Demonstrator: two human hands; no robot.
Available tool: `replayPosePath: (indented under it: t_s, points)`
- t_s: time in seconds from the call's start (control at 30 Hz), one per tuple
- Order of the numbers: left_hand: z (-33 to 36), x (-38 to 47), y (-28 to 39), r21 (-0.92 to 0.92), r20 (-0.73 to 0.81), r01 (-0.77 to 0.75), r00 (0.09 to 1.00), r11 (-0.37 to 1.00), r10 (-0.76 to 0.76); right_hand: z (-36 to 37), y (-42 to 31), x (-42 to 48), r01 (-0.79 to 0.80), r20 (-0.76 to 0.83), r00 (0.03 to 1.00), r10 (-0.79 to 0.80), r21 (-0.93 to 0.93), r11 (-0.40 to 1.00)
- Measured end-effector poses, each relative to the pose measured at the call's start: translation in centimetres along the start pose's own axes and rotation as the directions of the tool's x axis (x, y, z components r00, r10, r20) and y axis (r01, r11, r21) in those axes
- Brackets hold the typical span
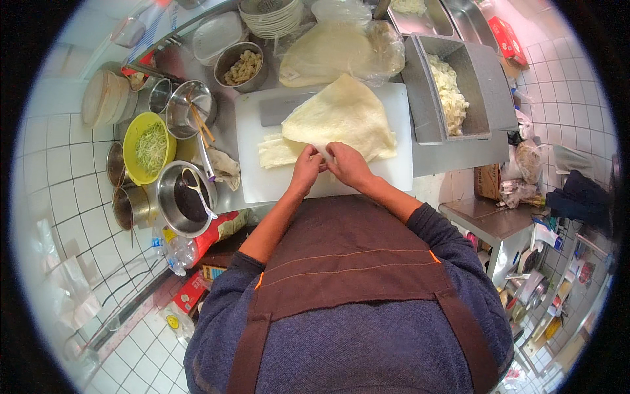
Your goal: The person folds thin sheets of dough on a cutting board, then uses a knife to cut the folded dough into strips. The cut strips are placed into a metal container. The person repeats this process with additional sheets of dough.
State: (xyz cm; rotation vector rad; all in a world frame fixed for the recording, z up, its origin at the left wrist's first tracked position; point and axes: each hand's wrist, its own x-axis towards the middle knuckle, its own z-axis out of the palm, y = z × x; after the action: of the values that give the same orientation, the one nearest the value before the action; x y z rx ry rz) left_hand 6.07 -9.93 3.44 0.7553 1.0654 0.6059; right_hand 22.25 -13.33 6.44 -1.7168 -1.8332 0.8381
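Note:
A large, thin pale-yellow sheet of food (339,115) lies partly folded on a white cutting board (261,184). Beneath its left side, a flat folded strip of the same material (275,151) sticks out. My left hand (308,170) and my right hand (347,165) meet at the sheet's near edge, fingertips bent together around a small whitish piece or flap; whether it is part of the sheet I cannot tell. A grey flat blade (278,112), apparently a cleaver's, lies on the board behind the sheet, partly covered by it.
Left stand a yellow bowl of shredded greens (150,147), a steel bowl of dark liquid (189,209) with a ladle, and a steel pot with chopsticks (182,115). Behind are bagged sheets (330,54) and a steel bowl of food pieces (243,66). A grey bin of pale strips (449,93) stands right.

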Motion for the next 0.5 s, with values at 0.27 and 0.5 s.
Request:
replayPosePath:
  t_s: [0.27, 0.5]
  points:
    - [0.0, 0.2, -0.2, 0.236, -0.038, 0.008, 0.999, 0.972, 0.001, 2.4, 4.1, 1.9, -0.397, 0.170, 0.917, 0.362, 0.499, 0.770]
    - [0.8, 0.9, -0.5, 0.190, -0.167, 0.035, 0.986, 0.981, -0.003, 0.7, 5.1, 1.9, -0.607, 0.513, 0.794, 0.325, 0.698, 0.379]
